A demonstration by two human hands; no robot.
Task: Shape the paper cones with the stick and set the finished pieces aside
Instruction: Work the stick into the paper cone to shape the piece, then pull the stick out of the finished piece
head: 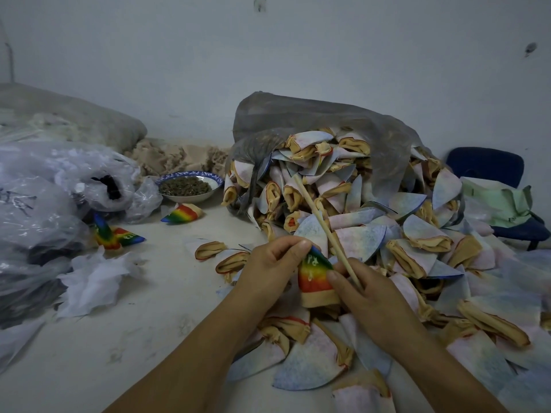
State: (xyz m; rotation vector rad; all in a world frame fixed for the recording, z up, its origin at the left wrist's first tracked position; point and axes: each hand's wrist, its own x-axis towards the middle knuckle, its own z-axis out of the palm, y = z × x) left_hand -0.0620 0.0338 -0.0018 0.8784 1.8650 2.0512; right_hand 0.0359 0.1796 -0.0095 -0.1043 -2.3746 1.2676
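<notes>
Rainbow cone [313,275] in left grip [268,271], stick [322,225], right grip [368,295]

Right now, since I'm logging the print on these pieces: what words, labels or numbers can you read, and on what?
Held rainbow cone: pale letters, perhaps starting "R", too blurred to read.
Set-aside rainbow cone at left: pale marks, too small to read.
Clear plastic bag at far left: dark scrawl, illegible.
No other text shows.
</notes>
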